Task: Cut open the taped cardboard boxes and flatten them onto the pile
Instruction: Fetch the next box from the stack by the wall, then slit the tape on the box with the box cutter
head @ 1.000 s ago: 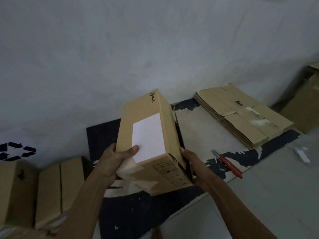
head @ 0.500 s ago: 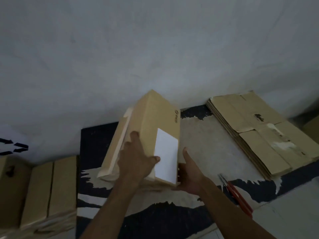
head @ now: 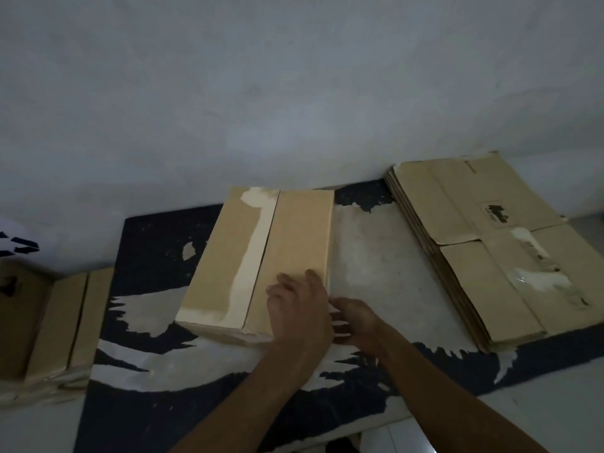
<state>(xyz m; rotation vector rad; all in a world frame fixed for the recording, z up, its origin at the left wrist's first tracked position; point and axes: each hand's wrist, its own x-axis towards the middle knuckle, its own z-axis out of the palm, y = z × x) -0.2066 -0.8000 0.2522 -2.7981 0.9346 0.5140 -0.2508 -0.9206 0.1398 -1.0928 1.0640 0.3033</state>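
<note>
So the box [head: 261, 256] being worked on sits on the dark, worn mat [head: 157, 250], roughly in the middle of the scene, seam side up. The tape [head: 251, 253] runs down the centre seam and looks intact to me, so I'd say this one isn't cut yet.

The left hand [head: 299, 308] rests on the near right corner of the box top, fingers fairly loose and spread, more pressing or steadying than gripping anything. The right hand [head: 354, 318] is just beside the box's near right edge, low on the mat, fingers extended toward the box side. Can't really tell if it's touching the cardboard or pinching anything there, it's dim and a bit blurred.

Progress-wise: over on the right there's already a decent pile of flattened boxes [head: 490, 256] against the wall, so a fair few are done. On the far left there are more closed boxes [head: 75, 318] waiting, so there's plenty left. I don't see a cutter anywhere in view, so my guess is grabbing the blade comes next, then slit the seam, collapse it and add it to the pile.
</note>
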